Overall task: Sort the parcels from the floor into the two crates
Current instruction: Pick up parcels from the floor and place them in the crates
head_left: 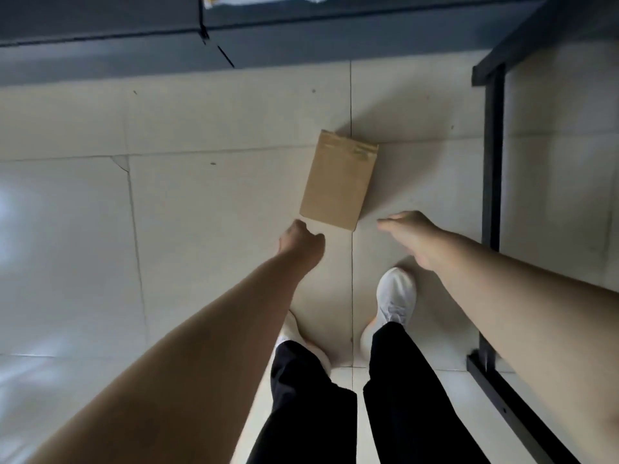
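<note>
While both hands hang low, I see parcel (338, 180) flat on floor (201, 212), frame centre, long axis running up-frame. Left hand (300, 238) nearer, curled, empty, just below near-left corner. Right hand (407, 229) fingers straight, empty, beside near-right corner.

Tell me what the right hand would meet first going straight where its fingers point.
Probably the near right corner of the brown parcel, just ahead of the right hand, though depth is unclear.
</note>
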Demonstrator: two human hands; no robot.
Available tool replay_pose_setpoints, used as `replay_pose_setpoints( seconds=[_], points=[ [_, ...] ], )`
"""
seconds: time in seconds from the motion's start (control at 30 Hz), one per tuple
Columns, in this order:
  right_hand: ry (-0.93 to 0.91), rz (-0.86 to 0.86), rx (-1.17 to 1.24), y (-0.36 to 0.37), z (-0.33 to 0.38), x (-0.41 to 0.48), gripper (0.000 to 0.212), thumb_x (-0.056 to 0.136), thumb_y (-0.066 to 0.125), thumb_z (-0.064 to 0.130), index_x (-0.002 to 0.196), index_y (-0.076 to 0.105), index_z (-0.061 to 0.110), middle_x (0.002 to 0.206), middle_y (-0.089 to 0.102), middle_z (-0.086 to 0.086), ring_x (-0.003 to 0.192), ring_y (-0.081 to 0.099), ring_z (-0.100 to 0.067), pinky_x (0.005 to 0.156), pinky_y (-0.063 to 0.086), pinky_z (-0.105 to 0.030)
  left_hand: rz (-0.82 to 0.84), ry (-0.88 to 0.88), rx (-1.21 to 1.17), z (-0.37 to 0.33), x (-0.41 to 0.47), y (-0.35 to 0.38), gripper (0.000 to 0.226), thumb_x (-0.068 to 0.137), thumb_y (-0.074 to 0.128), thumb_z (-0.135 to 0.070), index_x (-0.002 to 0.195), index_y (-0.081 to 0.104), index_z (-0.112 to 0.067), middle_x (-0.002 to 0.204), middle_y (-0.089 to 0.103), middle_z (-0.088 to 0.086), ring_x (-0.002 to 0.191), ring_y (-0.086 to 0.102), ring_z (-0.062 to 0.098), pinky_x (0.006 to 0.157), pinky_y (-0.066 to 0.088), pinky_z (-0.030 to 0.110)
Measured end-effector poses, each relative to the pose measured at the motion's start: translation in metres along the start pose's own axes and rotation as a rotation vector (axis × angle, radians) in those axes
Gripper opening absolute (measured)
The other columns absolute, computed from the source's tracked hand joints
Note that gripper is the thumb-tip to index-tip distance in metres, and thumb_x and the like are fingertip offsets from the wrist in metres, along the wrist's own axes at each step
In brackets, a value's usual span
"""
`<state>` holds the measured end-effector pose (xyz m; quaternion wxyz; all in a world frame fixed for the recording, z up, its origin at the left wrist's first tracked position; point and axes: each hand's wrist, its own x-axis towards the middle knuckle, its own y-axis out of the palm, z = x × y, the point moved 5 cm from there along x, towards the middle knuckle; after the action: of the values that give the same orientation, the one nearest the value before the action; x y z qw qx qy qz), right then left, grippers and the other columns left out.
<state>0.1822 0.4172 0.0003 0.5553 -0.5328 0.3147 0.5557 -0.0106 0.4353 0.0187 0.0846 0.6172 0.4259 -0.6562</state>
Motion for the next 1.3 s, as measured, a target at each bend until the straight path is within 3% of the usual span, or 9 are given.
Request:
replay_pose_setpoints(
  seconds=[0.23, 0.43, 0.57, 0.73, 0.87, 1.03, 1.07, 1.2, 1.3],
  points=[
    [-0.064, 0.022, 0.201, 0.056, -0.009, 0.103, 0.042, 0.097, 0.054, 0.026, 0.137, 0.050, 0.014, 0.138, 0.054, -0.003, 0.118, 0.053, -0.020, 0.091, 0.042, -0.026, -0.137, 0.121, 0.095, -0.017, 0.112, 0.011, 0.058, 0.095, 0.042, -0.009, 0.151, 0.029, -0.011, 0.154, 0.037, 0.014, 0.141, 0.036, 0.033, 0.113, 0.031, 0.038],
    [-0.178, 0.000, 0.327, 0.068, -0.013, 0.118, 0.035, 0.098, 0.048, 0.014, 0.132, 0.052, 0.021, 0.119, 0.061, 0.005, 0.096, 0.056, -0.008, 0.070, 0.040, -0.017, -0.001, 0.174, -0.075, -0.010, 0.133, 0.026, 0.050, 0.098, 0.040, -0.016, 0.147, 0.036, -0.016, 0.140, 0.048, 0.010, 0.122, 0.050, 0.031, 0.089, 0.045, 0.035],
    [-0.212, -0.034, 0.338, 0.065, -0.023, 0.086, 0.033, 0.096, 0.052, 0.015, 0.129, 0.056, 0.017, 0.114, 0.063, 0.001, 0.095, 0.055, -0.011, 0.069, 0.038, -0.018, 0.068, 0.086, -0.267, 0.011, 0.101, 0.025, 0.055, 0.096, 0.053, -0.036, 0.147, 0.041, -0.018, 0.135, 0.056, 0.009, 0.117, 0.057, 0.029, 0.083, 0.047, 0.033],
    [-0.162, -0.105, 0.374, 0.068, -0.038, 0.022, 0.039, 0.090, 0.065, 0.028, 0.128, 0.059, 0.019, 0.125, 0.062, 0.000, 0.115, 0.058, -0.016, 0.094, 0.044, -0.026, 0.080, -0.128, -0.468, 0.040, 0.035, 0.014, 0.050, 0.098, 0.054, -0.040, 0.135, 0.041, -0.009, 0.125, 0.055, 0.011, 0.105, 0.056, 0.027, 0.091, 0.046, 0.038],
    [-0.058, -0.008, 0.470, 0.081, -0.042, -0.035, 0.024, 0.097, 0.053, 0.041, 0.115, 0.054, 0.025, 0.112, 0.056, 0.010, 0.100, 0.050, -0.004, 0.075, 0.034, -0.014, 0.093, -0.284, -0.453, 0.073, -0.019, -0.001, 0.056, 0.095, 0.058, -0.045, 0.131, 0.037, -0.008, 0.116, 0.051, 0.010, 0.103, 0.054, 0.028, 0.090, 0.046, 0.039],
    [-0.037, 0.021, 0.487, 0.083, -0.028, -0.107, 0.009, 0.096, 0.055, 0.035, 0.096, 0.062, 0.029, 0.110, 0.065, -0.003, 0.101, 0.062, -0.023, 0.089, 0.046, -0.036, 0.036, -0.314, -0.589, 0.104, -0.085, -0.042, 0.050, 0.089, 0.069, -0.040, 0.119, 0.042, -0.010, 0.120, 0.057, 0.011, 0.104, 0.061, 0.026, 0.096, 0.052, 0.044],
    [-0.033, 0.017, 0.469, 0.080, -0.022, -0.121, 0.014, 0.092, 0.061, 0.037, 0.105, 0.060, 0.031, 0.118, 0.064, -0.003, 0.107, 0.063, -0.024, 0.095, 0.048, -0.038, 0.039, -0.314, -0.627, 0.104, -0.098, -0.053, 0.051, 0.089, 0.069, -0.040, 0.123, 0.042, -0.011, 0.121, 0.058, 0.011, 0.106, 0.062, 0.027, 0.098, 0.052, 0.047],
    [0.076, 0.237, 0.476, 0.064, 0.017, -0.187, 0.119, 0.039, 0.090, 0.061, 0.137, 0.047, 0.010, 0.124, 0.066, -0.004, 0.109, 0.066, -0.026, 0.102, 0.049, -0.043, 0.119, -0.261, -0.789, 0.098, -0.152, -0.100, 0.050, 0.097, 0.061, -0.030, 0.141, 0.040, -0.019, 0.124, 0.063, 0.009, 0.106, 0.065, 0.026, 0.098, 0.053, 0.048],
    [0.028, 0.380, 0.444, 0.051, 0.046, -0.240, 0.100, 0.038, 0.091, 0.048, 0.124, 0.061, 0.008, 0.107, 0.075, -0.008, 0.102, 0.071, -0.025, 0.098, 0.051, -0.044, 0.197, -0.194, -0.803, 0.087, -0.194, -0.134, 0.046, 0.101, 0.054, -0.025, 0.145, 0.041, -0.022, 0.128, 0.061, 0.007, 0.107, 0.064, 0.024, 0.096, 0.054, 0.045]
  ],
)
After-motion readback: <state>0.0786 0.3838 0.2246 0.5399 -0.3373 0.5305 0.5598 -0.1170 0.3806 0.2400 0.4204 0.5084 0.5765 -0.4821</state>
